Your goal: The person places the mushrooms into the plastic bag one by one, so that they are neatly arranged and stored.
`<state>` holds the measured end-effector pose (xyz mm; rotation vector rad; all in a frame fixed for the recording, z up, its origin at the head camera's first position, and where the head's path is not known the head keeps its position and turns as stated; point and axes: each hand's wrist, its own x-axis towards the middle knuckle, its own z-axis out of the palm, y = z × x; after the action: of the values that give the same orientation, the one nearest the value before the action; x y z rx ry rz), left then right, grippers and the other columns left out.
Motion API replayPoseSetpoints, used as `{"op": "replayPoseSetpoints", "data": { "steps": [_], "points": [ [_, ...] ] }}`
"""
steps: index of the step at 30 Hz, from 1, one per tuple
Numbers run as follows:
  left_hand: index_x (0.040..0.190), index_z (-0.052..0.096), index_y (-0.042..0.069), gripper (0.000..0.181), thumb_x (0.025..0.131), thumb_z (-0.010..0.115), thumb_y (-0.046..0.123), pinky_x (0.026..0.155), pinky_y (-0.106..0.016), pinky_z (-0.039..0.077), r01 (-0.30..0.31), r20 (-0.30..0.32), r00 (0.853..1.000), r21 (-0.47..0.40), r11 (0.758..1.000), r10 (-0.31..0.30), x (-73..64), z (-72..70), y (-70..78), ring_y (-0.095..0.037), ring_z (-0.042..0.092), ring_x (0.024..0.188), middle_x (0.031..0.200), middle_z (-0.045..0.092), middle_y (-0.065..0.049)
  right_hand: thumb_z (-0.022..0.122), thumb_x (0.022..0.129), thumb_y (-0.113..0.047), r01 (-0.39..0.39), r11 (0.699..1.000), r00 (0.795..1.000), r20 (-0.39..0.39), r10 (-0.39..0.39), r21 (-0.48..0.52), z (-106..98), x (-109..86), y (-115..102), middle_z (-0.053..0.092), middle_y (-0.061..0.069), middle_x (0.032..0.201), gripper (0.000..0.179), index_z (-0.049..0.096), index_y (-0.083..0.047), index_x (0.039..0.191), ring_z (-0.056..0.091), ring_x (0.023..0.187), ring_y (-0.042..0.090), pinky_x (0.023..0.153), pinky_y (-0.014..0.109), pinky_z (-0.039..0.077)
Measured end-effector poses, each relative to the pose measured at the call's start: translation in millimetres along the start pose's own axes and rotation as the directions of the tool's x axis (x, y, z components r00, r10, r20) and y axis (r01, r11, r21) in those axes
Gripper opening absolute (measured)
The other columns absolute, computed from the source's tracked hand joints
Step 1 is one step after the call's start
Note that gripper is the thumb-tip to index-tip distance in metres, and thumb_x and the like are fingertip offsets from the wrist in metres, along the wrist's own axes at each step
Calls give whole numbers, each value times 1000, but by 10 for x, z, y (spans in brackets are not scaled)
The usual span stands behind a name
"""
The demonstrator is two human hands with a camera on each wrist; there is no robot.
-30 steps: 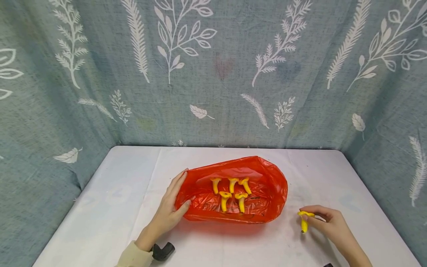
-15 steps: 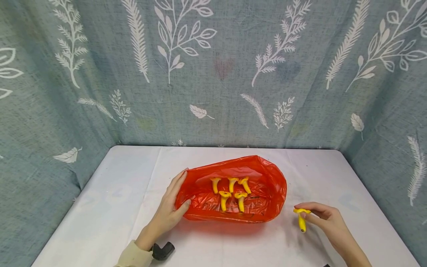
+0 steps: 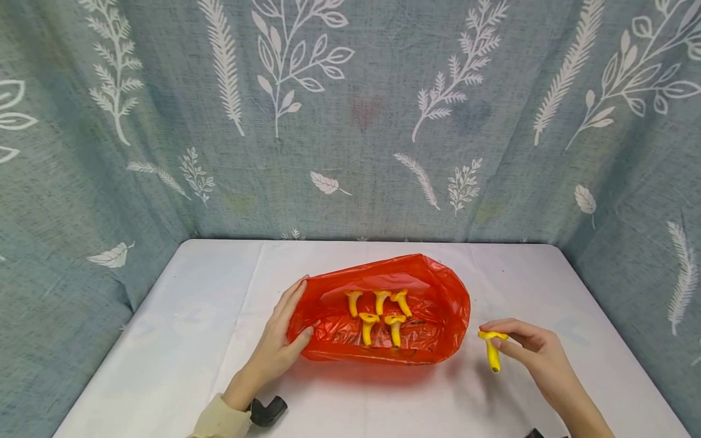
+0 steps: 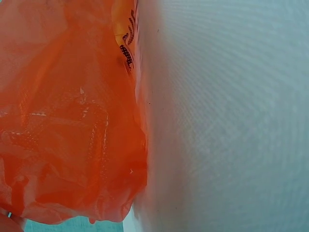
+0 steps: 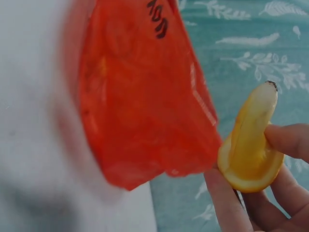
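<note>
An opened red plastic bag [image 3: 452,304] lies mid-table with its mouth facing up and several yellow mushrooms [image 3: 396,331] inside, arranged in two rows. My left hand [image 3: 275,342] holds the bag's left side, thumb at the front edge and fingers along the back; in the left wrist view the bag's wall [image 4: 72,121] hides nearly all of that hand. To the right of the bag, my right hand [image 3: 539,353] pinches one yellow mushroom [image 5: 251,145] between thumb and fingers, cap up and stem hanging down, raised over the table with its shadow below.
A white cloth [image 3: 219,304] covers the table. Behind and at both sides hangs a blue-green curtain [image 3: 350,152] with white leaf prints. A black curved piece [image 3: 268,412] sits at the left wrist, beside a beige sleeve [image 3: 223,420].
My right hand has lifted the mushroom and brought it slightly left, closer to the bag. The left hand and the mushrooms in the bag keep their places.
</note>
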<state>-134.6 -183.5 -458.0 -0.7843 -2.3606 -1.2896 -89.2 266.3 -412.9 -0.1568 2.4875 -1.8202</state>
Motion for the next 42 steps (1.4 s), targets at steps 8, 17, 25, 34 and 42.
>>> {"op": "replayPoseSetpoints", "data": {
  "steps": [8,17,25,34,42],
  "points": [
    [156,27,5,81,84,65,0,112,-27,26,6,5,1000,-11,1000,-6,13,7,0,-27,33,142,159,28,-10,66,95,-10,78,996,997,-3,-78,50,39,13,-179,69,13,116,24,69,3,115,63,107,19,85,30,52],
    [156,27,4,82,83,65,-2,113,-26,25,-10,-4,1000,-6,1000,10,11,4,-7,-28,33,142,159,29,-11,65,94,-7,135,987,990,18,-138,90,130,94,-414,68,17,117,23,69,4,114,62,111,23,90,29,52],
    [155,28,3,82,83,66,-2,112,-25,26,-12,-5,1000,-4,1000,12,11,2,1,-28,34,142,159,29,-12,68,94,-11,159,986,986,33,-161,57,214,185,-596,70,11,116,23,71,-1,114,63,112,21,88,29,54],
    [155,28,3,82,82,66,-2,112,-26,25,-14,-10,1000,2,1000,14,1,3,-12,-28,34,141,158,30,-13,73,90,-14,217,975,976,46,-215,-52,318,351,-772,71,7,108,17,74,-9,107,70,94,19,78,29,57],
    [156,28,5,81,84,65,0,112,-26,26,-1,-5,1000,-2,1000,1,-4,9,-9,-28,33,141,159,29,-11,74,88,-7,293,920,956,84,-280,-260,394,578,-930,72,-1,96,11,75,-13,98,66,89,15,79,25,56]
  ]
}}
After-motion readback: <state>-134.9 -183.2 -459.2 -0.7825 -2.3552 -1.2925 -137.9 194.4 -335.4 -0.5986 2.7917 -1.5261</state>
